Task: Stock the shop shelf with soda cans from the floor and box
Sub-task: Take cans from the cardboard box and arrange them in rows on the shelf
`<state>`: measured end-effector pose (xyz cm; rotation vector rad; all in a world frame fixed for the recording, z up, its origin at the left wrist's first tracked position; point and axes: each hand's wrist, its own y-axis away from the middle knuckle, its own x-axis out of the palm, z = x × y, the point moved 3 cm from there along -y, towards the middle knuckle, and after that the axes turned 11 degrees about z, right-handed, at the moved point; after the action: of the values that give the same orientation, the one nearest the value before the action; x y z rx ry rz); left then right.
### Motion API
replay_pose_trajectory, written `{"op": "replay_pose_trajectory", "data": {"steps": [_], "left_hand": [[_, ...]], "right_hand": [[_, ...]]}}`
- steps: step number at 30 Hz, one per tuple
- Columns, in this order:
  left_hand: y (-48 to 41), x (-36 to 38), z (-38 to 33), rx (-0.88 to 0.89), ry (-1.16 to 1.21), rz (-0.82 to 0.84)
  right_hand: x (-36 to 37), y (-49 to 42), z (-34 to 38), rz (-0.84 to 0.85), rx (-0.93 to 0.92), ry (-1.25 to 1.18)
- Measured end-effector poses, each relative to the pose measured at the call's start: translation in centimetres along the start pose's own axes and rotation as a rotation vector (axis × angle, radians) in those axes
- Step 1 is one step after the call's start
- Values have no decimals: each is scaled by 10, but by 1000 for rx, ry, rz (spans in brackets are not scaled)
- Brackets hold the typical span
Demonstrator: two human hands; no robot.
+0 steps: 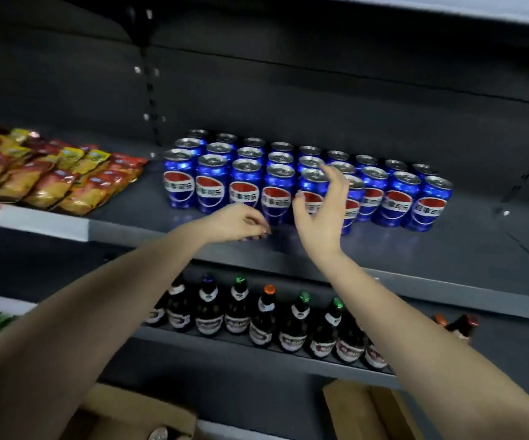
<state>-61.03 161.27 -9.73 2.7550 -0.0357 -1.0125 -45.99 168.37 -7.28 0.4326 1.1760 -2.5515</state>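
Filling the front row: judged best to set the next can flush right of the sixth can (356, 214), logo forward, without nudging its neighbours.
Right hand (317, 214): open, fingers spread, in front of the cans at centre frame.
Left hand (234, 222): fingers curled downward over the shelf (447, 249); I cannot tell whether they hold anything.
Pepsi cans (212, 188): nine at the back, nine in the middle, six in front; about twenty-four, standing on the shelf.
Cardboard boxes (136, 411): two, at the bottom of the frame.

shop, stocked shelf (383, 258), snack packets (50, 176), bottles (263, 319)
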Motion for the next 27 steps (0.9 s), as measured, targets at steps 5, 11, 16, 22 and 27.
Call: {"op": "replay_pose_trajectory", "data": {"steps": [5,11,16,22,27], "left_hand": [[112,-34,59,-95,-16,-298],[287,-15,174,-445,95,-415],[411,54,283,-739,309,-496],[442,206,405,-1070,509,-425],[388,326,480,-1081,610,-297]], "right_hand": [[104,44,78,334,-114,-230],[224,169,145,766,-13,-382],[307,277,166,1105,-24,-414],[401,421,112,1526,4,-327],[447,528,27,1730,70,-158]]}}
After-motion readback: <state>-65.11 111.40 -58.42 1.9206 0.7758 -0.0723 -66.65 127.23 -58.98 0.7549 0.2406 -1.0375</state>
